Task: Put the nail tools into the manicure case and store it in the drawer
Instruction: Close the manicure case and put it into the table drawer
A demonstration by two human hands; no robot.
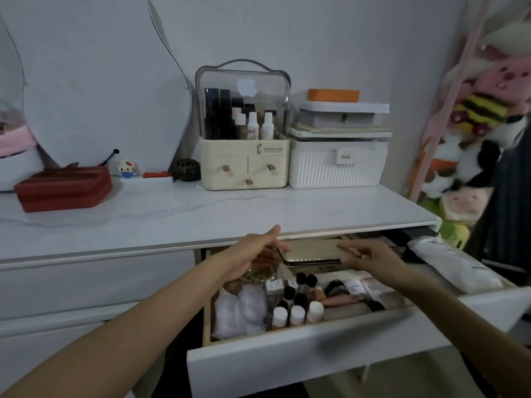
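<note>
A closed gold manicure case (311,252) hangs flat over the back of the open white drawer (287,360), just below the tabletop's front edge. My left hand (255,252) grips its left end, thumb raised. My right hand (370,255) pinches its right end with the fingertips. The drawer is pulled out and holds small bottles with white and black caps (296,305), white cotton pads (241,310) and other cosmetics. No loose nail tools are visible.
On the white tabletop (201,214) stand a cream cosmetics organiser with a clear lid (244,168), a white ribbed box (337,165) with stacked boxes on top, and a red pouch (64,188) at left. A white packet (451,262) lies on the drawer's right side. Plush toys hang at right.
</note>
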